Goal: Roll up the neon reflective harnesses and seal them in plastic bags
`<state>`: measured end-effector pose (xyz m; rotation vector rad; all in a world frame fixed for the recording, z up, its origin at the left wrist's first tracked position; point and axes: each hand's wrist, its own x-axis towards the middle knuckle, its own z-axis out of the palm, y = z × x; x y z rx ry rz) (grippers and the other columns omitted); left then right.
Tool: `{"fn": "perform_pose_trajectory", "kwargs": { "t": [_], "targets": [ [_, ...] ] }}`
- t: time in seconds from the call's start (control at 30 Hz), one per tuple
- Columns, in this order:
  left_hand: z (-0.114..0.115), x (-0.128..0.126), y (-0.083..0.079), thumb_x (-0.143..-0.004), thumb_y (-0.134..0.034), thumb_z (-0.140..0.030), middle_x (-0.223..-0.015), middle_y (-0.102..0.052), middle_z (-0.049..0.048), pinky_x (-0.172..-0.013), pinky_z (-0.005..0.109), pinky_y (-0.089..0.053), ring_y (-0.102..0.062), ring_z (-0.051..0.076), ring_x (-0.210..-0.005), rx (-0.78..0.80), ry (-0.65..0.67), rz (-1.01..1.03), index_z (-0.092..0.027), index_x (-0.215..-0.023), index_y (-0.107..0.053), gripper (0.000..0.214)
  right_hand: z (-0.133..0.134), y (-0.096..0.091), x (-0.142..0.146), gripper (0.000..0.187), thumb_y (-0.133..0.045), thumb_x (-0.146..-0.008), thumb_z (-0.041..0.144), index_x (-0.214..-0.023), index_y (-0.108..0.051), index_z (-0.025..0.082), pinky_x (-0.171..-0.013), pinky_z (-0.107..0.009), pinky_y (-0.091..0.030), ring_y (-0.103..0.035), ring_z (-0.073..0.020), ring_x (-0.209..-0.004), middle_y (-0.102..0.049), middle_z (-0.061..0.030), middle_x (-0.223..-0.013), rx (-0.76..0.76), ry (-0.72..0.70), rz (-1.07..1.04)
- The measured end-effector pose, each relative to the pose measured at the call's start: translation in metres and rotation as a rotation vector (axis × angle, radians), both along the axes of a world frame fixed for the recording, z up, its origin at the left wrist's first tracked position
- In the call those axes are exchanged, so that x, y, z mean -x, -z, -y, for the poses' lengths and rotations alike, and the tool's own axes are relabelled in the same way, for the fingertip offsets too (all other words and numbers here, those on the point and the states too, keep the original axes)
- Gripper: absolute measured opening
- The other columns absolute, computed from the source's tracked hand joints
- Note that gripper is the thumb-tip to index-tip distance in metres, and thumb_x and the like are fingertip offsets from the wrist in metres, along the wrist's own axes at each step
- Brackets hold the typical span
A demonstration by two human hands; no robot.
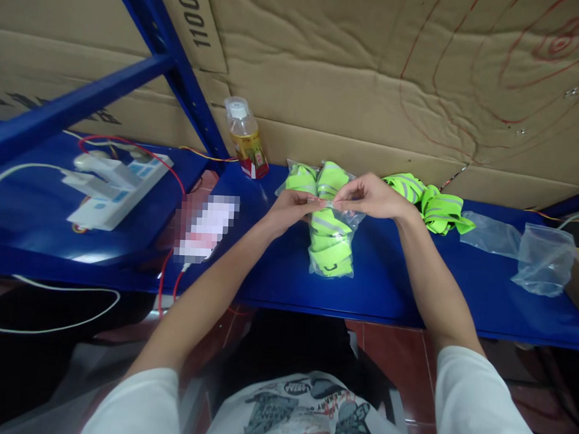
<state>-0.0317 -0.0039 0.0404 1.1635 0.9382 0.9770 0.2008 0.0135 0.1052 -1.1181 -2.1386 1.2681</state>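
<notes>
Head view: clear bag of lime reflective material (331, 246) is positioned just below the hands; plastic at its far end is pinched between narrowed fingertips of left hand (292, 209) and right hand (373, 197). Far side is bounded by cardboard (314, 96). Front edge of tabletop (382, 282) is near the bag. More room is left rightward, before plastic bags (545, 261).

**Worktop: bagged bands mid, loose bands right**

Bottle (254, 153) at back-left corner of worktop (387, 285). Blurred device (209, 229) at left edge. Bagged bands (331, 244): back edge to short of front edge. Loose bands (446, 208) along back edge, plastic bags (546, 260) further right. Power strip (115, 193) on separate shelf (25, 212), left.
</notes>
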Motion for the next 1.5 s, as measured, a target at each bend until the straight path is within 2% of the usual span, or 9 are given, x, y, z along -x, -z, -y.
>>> {"fn": "perform_pose_trajectory", "kwargs": {
  "t": [0.2, 0.43, 0.5, 0.6, 0.7, 0.83, 1.1, 1.27, 1.5],
  "targets": [
    [0.000, 0.001, 0.001, -0.053, -0.100, -0.050, -0.071, -0.072, 0.0028, -0.057, 0.025, -0.048, -0.061, 0.012, -0.063, -0.087, -0.090, -0.015, -0.014, -0.078, -0.082, 0.047, 0.001, -0.009, -0.014, 0.043, -0.092, -0.075, 0.055, -0.095, -0.086, 0.017, -0.060, -0.026, -0.056, -0.070, -0.0145, -0.065, -0.079, -0.0043, -0.076, 0.074, -0.019, 0.135],
    [-0.001, 0.010, -0.009, -0.066, -0.088, -0.040, -0.073, -0.071, 0.0029, -0.058, 0.024, -0.044, -0.060, 0.013, -0.064, -0.036, -0.004, -0.035, -0.016, -0.070, -0.073, 0.028, 0.001, -0.023, -0.033, 0.041, -0.099, -0.067, 0.050, -0.086, -0.086, 0.016, -0.061, -0.030, -0.063, -0.077, -0.0204, -0.069, -0.080, -0.0089, -0.077, 0.210, 0.006, 0.077],
    [0.001, 0.010, -0.011, -0.071, -0.088, -0.044, -0.079, -0.077, 0.0052, -0.064, 0.026, -0.048, -0.065, 0.015, -0.069, -0.092, 0.037, -0.072, -0.016, -0.076, -0.077, 0.030, 0.001, -0.022, -0.028, 0.042, -0.100, -0.066, 0.050, -0.085, -0.085, 0.015, -0.060, -0.029, -0.062, -0.076, -0.0190, -0.067, -0.080, -0.0092, -0.077, 0.186, 0.011, 0.027],
    [0.004, 0.007, -0.012, -0.067, -0.095, -0.046, -0.086, -0.082, 0.0087, -0.076, 0.030, -0.054, -0.072, 0.019, -0.079, -0.179, 0.046, -0.130, -0.016, -0.083, -0.083, 0.037, 0.000, -0.018, -0.020, 0.043, -0.100, -0.066, 0.050, -0.086, -0.085, 0.015, -0.061, -0.028, -0.062, -0.076, -0.0178, -0.067, -0.080, -0.0087, -0.078, 0.161, 0.033, -0.006],
    [0.003, 0.008, -0.010, -0.064, -0.098, -0.045, -0.082, -0.082, 0.0088, -0.077, 0.030, -0.056, -0.074, 0.020, -0.078, -0.217, 0.022, -0.141, -0.016, -0.082, -0.085, 0.038, -0.002, -0.015, -0.018, 0.043, -0.100, -0.066, 0.049, -0.087, -0.084, 0.016, -0.064, -0.029, -0.064, -0.077, -0.0192, -0.073, -0.081, -0.0087, -0.081, 0.172, 0.053, -0.025],
    [-0.001, 0.014, -0.008, -0.068, -0.096, -0.044, -0.080, -0.082, 0.0078, -0.077, 0.029, -0.058, -0.075, 0.018, -0.077, -0.251, 0.083, -0.162, -0.017, -0.081, -0.085, 0.033, -0.003, -0.010, -0.019, 0.041, -0.100, -0.065, 0.048, -0.087, -0.084, 0.018, -0.073, -0.030, -0.066, -0.080, -0.0215, -0.082, -0.083, -0.0077, -0.086, 0.202, 0.040, -0.042],
    [-0.004, 0.022, -0.004, -0.071, -0.095, -0.044, -0.094, -0.084, 0.0137, -0.074, 0.029, -0.060, -0.081, 0.022, -0.084, -0.137, 0.266, -0.200, -0.017, -0.097, -0.086, 0.039, 0.001, -0.001, -0.008, 0.029, -0.097, -0.070, 0.038, -0.084, -0.083, 0.017, -0.069, -0.027, -0.063, -0.077, -0.0180, -0.073, -0.081, -0.0065, -0.077, 0.141, 0.043, -0.038],
    [0.000, 0.018, -0.002, -0.076, -0.092, -0.045, -0.085, -0.084, 0.0120, -0.072, 0.028, -0.059, -0.080, 0.020, -0.077, -0.197, 0.174, -0.178, -0.017, -0.089, -0.085, 0.032, 0.000, 0.001, -0.001, 0.035, -0.102, -0.061, 0.037, -0.080, -0.082, 0.015, -0.070, -0.028, -0.065, -0.078, -0.0185, -0.071, -0.080, -0.0071, -0.074, 0.171, 0.067, -0.097],
    [-0.002, 0.012, 0.002, -0.063, -0.099, -0.045, -0.087, -0.084, 0.0097, -0.080, 0.033, -0.062, -0.079, 0.021, -0.079, -0.169, 0.027, -0.123, -0.019, -0.087, -0.087, 0.038, -0.007, 0.011, -0.004, 0.046, -0.103, -0.060, 0.047, -0.090, -0.085, 0.016, -0.068, -0.024, -0.066, -0.078, -0.0165, -0.073, -0.080, -0.0066, -0.076, 0.228, 0.122, -0.087]
  ]
}}
